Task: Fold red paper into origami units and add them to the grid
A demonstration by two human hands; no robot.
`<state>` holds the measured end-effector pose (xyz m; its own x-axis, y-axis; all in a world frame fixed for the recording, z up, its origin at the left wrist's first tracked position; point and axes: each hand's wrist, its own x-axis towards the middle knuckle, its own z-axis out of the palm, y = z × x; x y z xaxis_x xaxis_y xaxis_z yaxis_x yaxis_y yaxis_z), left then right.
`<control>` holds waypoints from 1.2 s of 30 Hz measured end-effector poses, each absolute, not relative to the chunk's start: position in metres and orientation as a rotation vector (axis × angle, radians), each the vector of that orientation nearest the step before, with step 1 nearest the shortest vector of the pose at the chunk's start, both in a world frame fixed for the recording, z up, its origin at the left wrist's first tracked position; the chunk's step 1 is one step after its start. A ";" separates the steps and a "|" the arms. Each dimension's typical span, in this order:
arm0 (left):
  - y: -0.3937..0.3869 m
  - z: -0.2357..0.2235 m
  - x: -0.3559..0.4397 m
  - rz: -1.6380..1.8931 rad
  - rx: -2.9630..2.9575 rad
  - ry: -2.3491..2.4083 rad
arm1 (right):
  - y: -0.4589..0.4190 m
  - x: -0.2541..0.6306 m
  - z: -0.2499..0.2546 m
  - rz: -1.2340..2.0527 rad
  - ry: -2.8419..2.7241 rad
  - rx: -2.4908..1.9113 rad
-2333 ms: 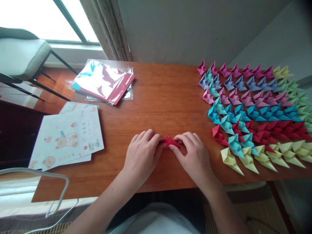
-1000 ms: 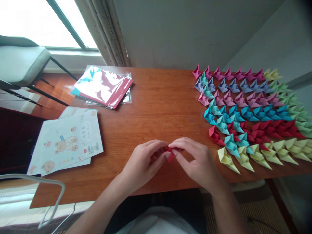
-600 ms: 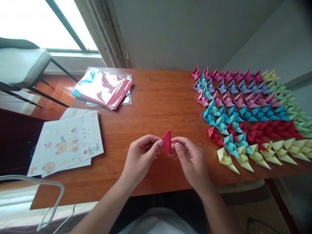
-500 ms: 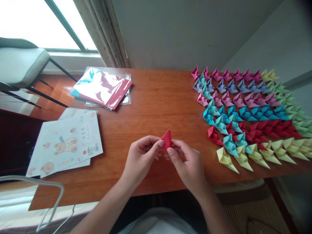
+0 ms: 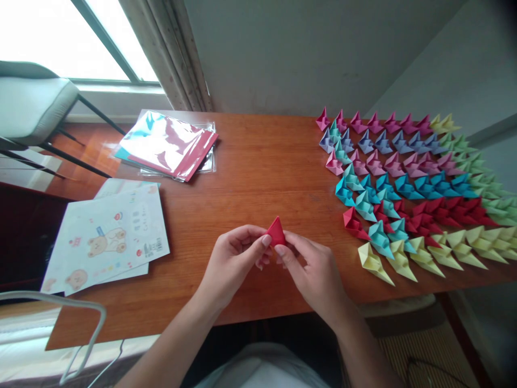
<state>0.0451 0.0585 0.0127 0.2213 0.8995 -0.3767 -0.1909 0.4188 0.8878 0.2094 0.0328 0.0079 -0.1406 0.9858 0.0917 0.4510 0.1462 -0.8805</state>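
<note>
A small folded piece of red origami paper (image 5: 277, 231) is held over the front part of the wooden table, its point facing away from me. My left hand (image 5: 238, 256) pinches its left side, thumb on top and fingers curled beneath. On the right side, my right hand (image 5: 309, 269) grips it the same way, thumb near the lower edge. The fingertips under the paper are partly hidden. To the right stand rows of folded paper boats, among them red ones (image 5: 355, 223), pale yellow ones (image 5: 374, 264) and blue ones (image 5: 344, 190).
On the table (image 5: 250, 167), plastic-wrapped coloured paper (image 5: 169, 145) lies at the back left. Nearer are printed bear sheets (image 5: 109, 237). A white curved tube (image 5: 97, 318) rises by the front left corner. A chair (image 5: 36, 108) stands beyond the left edge, near a curtain (image 5: 173, 54).
The red paper has turned slightly and its tip has shifted a little left and down. Both hands keep their pinch on it, with small finger movements.
</note>
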 end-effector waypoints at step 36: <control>0.057 0.012 0.046 0.895 0.792 1.133 | 0.037 0.214 0.007 1.008 -1.578 -1.464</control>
<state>0.0464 0.0574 0.0120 0.1728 0.8978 -0.4051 -0.1858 0.4336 0.8817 0.2137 0.0369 0.0071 -0.0685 0.9976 0.0101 0.4104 0.0374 -0.9111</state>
